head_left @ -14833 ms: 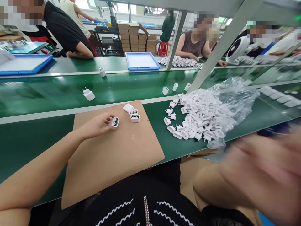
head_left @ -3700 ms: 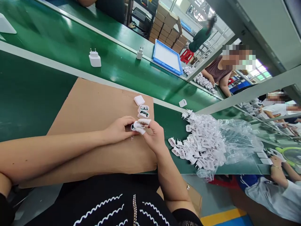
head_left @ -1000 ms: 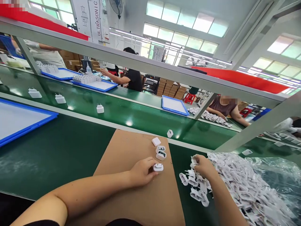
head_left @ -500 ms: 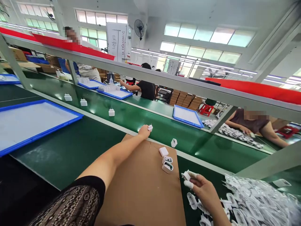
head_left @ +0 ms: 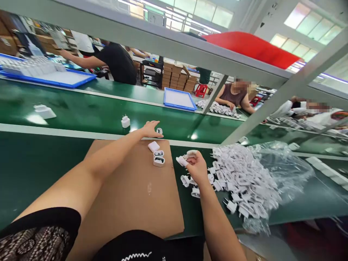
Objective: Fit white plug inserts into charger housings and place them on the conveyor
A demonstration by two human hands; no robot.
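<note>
My left hand (head_left: 150, 129) reaches over the green belt with its fingers apart around an open-ended white charger housing (head_left: 160, 131). Whether they touch it I cannot tell. A white charger with plug pins (head_left: 125, 121) stands on the belt to the left of this hand. My right hand (head_left: 198, 167), with white covers on its fingertips, pinches a small white plug cover (head_left: 186, 157), mostly hidden by the fingers. On the brown cardboard (head_left: 133, 195) between my arms are two open charger housings (head_left: 159, 161) and a closed white block (head_left: 153, 146).
A heap of white plug covers (head_left: 244, 177) lies right of my right hand, beside a clear plastic bag (head_left: 285, 166). A metal post (head_left: 261, 94) rises behind it. Another charger (head_left: 44, 111) is on the belt at left. Co-workers sit across the line beyond a blue-rimmed tray (head_left: 179, 99).
My left hand has let go of a charger on the belt and moved right to the open housing. My right hand still holds the plug cover. The view has swung right.
</note>
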